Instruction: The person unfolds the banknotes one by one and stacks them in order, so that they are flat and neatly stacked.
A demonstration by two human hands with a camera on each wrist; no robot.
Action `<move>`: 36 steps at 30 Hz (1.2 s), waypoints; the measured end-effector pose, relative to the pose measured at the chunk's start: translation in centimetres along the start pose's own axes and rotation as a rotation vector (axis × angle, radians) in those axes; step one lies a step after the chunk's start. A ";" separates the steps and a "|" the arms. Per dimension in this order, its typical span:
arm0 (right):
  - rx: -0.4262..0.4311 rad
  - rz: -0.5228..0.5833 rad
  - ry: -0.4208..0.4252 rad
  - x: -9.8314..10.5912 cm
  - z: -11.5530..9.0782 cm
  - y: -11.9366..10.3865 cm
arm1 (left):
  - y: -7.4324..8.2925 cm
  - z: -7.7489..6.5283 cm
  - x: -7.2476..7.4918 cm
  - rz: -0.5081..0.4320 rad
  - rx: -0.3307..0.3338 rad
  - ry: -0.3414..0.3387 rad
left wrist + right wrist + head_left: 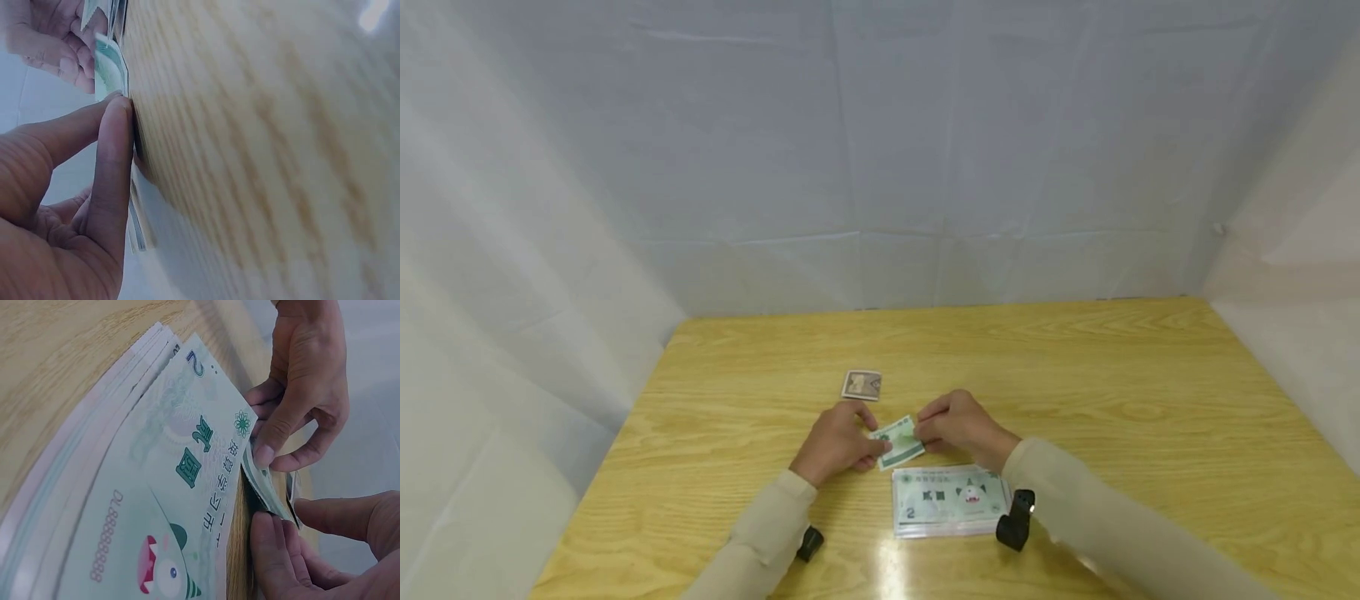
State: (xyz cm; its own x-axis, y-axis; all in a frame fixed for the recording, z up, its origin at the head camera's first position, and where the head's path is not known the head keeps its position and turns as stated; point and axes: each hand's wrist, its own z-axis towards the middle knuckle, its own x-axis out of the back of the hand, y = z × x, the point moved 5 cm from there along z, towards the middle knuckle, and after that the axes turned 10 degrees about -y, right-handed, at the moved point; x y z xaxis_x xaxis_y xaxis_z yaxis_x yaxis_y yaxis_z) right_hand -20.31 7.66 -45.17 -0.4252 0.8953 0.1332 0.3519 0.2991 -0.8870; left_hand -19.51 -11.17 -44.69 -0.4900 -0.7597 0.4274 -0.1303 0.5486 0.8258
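Note:
A green paper play-money note [899, 442], folded smaller, is between both hands just above the table. My left hand [835, 440] pinches its left end, thumb on top and fingers at the edge. At the other end, the thumb and fingertips of my right hand [958, 423] pinch the folded edge, as the right wrist view shows close up. Right in front of the hands lies a stack of play-money notes [951, 502], with a pale green note marked 2 and a cartoon creature on top. The right sleeve overlaps the stack's right end in the head view.
A small folded brown note [861, 384] lies on the wooden table [1075, 367] beyond the left hand. Pale sheeting [880, 167] hangs behind the table and along both sides. Each wrist carries a black camera mount [1017, 521].

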 end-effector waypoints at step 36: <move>0.150 0.131 0.015 2.7 -3.9 -0.6 | 2.3 -2.7 -2.1 -0.637 -0.098 0.017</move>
State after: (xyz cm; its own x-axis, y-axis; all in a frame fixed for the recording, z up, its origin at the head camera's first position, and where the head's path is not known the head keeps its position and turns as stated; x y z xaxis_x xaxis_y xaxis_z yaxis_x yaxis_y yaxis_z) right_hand -18.40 11.14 -42.52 -0.3713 0.9283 0.0179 0.2748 0.1282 -0.9529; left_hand -16.42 -9.26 -42.74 -0.3284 -0.9321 -0.1529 -0.3115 -0.0460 0.9491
